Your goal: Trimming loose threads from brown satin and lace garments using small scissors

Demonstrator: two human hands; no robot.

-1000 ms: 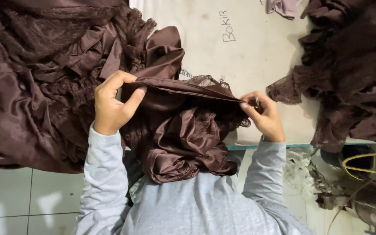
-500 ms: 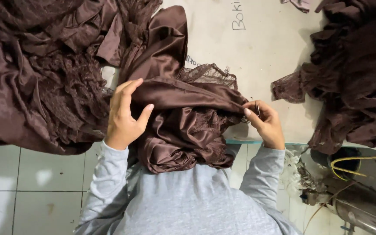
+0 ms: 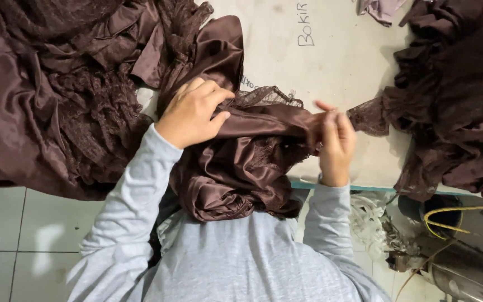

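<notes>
Pinching the right-hand end of a folded edge of the dark brown satin garment with lace trim (image 3: 241,162), the right hand (image 3: 335,146) had its thumb and fingers closed on the cloth just right of the frame's centre, one finger standing straight out toward the upper left. The left hand (image 3: 192,113), left of centre, lay curled over the same fold, fingers bent and pressing the satin down, thumb tucked against the seam. The garment bunched between both hands and spilled down toward the grey long-sleeved top (image 3: 225,257) at the bottom of the frame.

A large heap of matching brown satin and lace (image 3: 46,95) filled the upper left; another dark brown pile (image 3: 454,95) sat at the right edge. Both rested on the pale worktable (image 3: 331,67), whose bare part showed at upper centre.

Doing this step well seemed to call for keeping the fold taut between the two grips, since slippery satin would likely slide, and the lace edge could snag if pulled hard. Whether a thread or tool was held in the right fingers could not be told.
</notes>
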